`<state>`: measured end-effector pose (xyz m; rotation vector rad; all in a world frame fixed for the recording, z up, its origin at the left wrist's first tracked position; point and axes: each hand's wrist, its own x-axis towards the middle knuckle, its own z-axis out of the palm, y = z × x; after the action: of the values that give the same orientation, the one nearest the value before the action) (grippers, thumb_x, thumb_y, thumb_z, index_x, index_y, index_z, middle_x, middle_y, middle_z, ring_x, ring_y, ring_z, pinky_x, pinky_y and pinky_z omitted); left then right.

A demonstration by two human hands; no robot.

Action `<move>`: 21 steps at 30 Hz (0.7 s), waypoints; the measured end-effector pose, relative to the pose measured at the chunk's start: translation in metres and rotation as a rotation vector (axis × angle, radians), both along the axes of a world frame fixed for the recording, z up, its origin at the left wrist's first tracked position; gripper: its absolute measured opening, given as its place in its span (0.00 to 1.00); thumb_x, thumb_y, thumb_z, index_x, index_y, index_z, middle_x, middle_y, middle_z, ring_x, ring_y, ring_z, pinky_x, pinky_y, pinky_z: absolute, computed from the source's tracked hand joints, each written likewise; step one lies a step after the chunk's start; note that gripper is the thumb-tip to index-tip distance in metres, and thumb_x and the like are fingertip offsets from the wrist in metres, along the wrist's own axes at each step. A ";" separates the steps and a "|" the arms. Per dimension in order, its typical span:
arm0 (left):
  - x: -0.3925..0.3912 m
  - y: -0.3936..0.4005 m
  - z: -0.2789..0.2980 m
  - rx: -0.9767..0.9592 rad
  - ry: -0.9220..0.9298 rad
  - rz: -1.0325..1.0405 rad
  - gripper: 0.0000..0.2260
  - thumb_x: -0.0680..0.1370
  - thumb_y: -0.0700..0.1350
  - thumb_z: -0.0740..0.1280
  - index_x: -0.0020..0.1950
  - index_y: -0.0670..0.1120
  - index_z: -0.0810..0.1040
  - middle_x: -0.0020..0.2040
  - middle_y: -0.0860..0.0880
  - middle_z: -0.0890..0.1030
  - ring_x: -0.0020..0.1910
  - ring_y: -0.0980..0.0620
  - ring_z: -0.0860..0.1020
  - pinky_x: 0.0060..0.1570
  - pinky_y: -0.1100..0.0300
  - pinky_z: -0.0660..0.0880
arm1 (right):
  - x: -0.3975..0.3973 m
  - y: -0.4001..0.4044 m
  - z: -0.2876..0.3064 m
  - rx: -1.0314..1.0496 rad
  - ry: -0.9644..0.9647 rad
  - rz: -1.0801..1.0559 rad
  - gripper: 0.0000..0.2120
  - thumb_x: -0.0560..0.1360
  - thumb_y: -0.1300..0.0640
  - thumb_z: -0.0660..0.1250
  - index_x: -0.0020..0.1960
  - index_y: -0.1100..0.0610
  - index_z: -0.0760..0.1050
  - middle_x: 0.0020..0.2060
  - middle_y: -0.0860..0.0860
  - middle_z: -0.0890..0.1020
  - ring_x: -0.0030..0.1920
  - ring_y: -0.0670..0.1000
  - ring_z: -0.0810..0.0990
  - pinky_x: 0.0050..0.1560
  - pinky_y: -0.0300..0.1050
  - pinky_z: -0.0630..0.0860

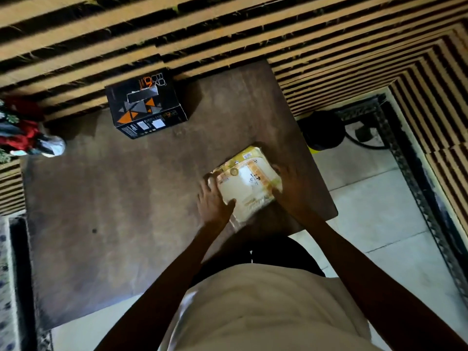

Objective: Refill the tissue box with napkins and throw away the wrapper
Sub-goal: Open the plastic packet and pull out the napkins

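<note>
A wrapped napkin pack (249,179), white with yellow and orange print, lies on the brown table (126,198) near its right front corner. My left hand (212,201) grips its left side, thumb laid over the top. My right hand (291,188) clasps its right side. A black tissue box (145,103) with orange and grey triangles stands at the table's far edge, its top slot facing up, well apart from both hands.
A slatted wooden wall (228,34) runs behind the table. A red and white figurine (30,138) stands at the table's left edge. A dark round bin (323,130) sits on the tiled floor right of the table.
</note>
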<state>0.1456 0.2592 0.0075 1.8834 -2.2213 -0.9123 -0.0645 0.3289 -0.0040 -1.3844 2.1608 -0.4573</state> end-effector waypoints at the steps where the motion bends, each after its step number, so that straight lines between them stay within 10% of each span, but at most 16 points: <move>1: -0.001 -0.006 0.002 -0.053 -0.061 -0.147 0.39 0.67 0.52 0.75 0.72 0.45 0.61 0.72 0.41 0.64 0.69 0.39 0.66 0.67 0.45 0.67 | -0.001 -0.006 0.004 0.090 0.027 0.134 0.29 0.77 0.41 0.56 0.71 0.59 0.66 0.69 0.60 0.72 0.69 0.60 0.71 0.73 0.55 0.62; 6: -0.017 -0.019 -0.002 -0.088 -0.249 -0.683 0.36 0.74 0.51 0.70 0.77 0.55 0.55 0.80 0.46 0.51 0.78 0.42 0.52 0.74 0.45 0.54 | 0.010 -0.033 0.022 0.366 0.335 0.467 0.27 0.76 0.45 0.65 0.70 0.57 0.67 0.68 0.57 0.73 0.67 0.57 0.73 0.72 0.55 0.63; 14: -0.020 -0.019 -0.015 -0.054 -0.268 -0.668 0.32 0.75 0.51 0.68 0.76 0.57 0.58 0.80 0.49 0.50 0.79 0.44 0.52 0.75 0.46 0.55 | 0.015 -0.031 0.032 0.283 0.148 0.296 0.08 0.75 0.55 0.69 0.52 0.57 0.82 0.54 0.53 0.83 0.55 0.53 0.81 0.54 0.37 0.70; 21: -0.028 -0.006 -0.005 -0.086 -0.115 -0.530 0.22 0.74 0.46 0.69 0.68 0.50 0.72 0.71 0.44 0.68 0.70 0.42 0.66 0.68 0.47 0.65 | -0.007 0.024 0.031 -0.038 0.224 0.269 0.13 0.76 0.58 0.66 0.34 0.55 0.83 0.35 0.50 0.85 0.38 0.52 0.84 0.48 0.47 0.76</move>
<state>0.1171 0.2531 0.0025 1.3576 -2.8455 -0.7573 -0.0714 0.3530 0.0270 -1.7907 2.0998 -0.2518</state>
